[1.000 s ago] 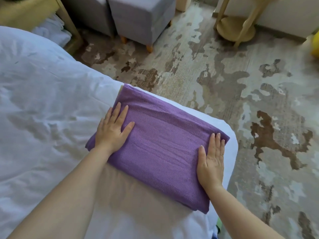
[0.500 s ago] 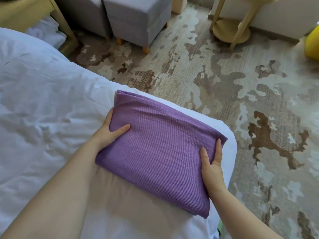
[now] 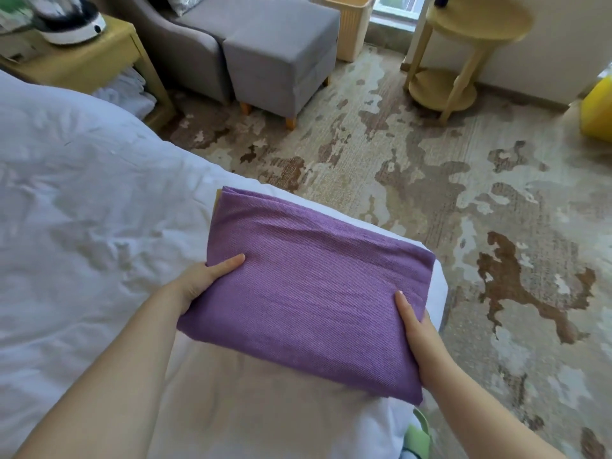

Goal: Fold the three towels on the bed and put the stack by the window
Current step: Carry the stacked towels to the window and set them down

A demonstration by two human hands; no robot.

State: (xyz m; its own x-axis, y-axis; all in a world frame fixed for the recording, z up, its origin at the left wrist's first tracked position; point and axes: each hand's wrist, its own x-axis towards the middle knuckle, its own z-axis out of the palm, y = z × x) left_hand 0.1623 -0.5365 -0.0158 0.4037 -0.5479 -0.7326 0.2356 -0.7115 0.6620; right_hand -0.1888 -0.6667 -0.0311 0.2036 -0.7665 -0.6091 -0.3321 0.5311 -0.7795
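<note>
Fingers curl under the folded purple towel (image 3: 308,283), thumbs (image 3: 231,261) on top. The left hand (image 3: 198,281) and right hand (image 3: 420,329) pinch its sides over the white bed (image 3: 82,193).

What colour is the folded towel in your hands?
The towel is plain purple, fine weave; head view shows it best.

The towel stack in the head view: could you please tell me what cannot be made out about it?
- How many towels: the purple towel covers all but a yellowish edge at its far corner.
- Fingers of the left hand and right hand: tucked under the stack; only thumbs show.
- Whether the stack touches the bed: its own bulk hides the underside.
- Window: cut off by the top edge.
</note>
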